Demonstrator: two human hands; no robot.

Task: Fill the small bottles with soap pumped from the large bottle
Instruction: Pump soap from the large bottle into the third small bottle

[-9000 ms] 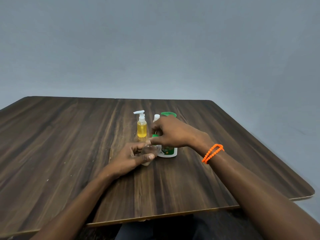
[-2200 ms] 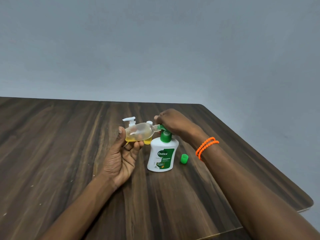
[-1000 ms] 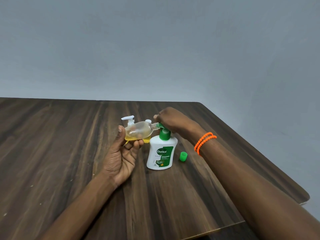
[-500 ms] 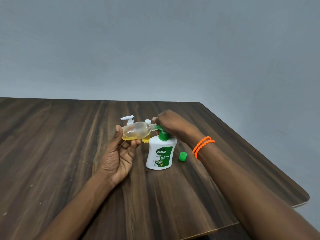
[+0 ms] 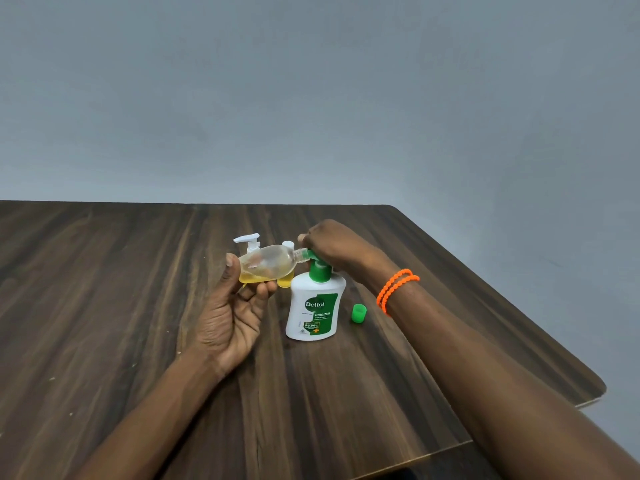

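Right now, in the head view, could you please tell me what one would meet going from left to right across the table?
Left hand holding the clear small bottle sideways → white Dettol pump bottle with green pump, right hand on it → small green cap → orange beaded bracelet on the right wrist.

On the large white soap bottle [image 5: 313, 306] standing on the table [image 5: 104, 306] in front of you, the green panel of the front label carries the brand name "Dettol" in white letters at its top. Just under it you can read "ORIGINAL", and lower down, in a small dark badge, the figure "99.9%". The fine print below "Dettol" and at the bottom of the label is too small to make out. Nothing else before you bears any writing you can read.
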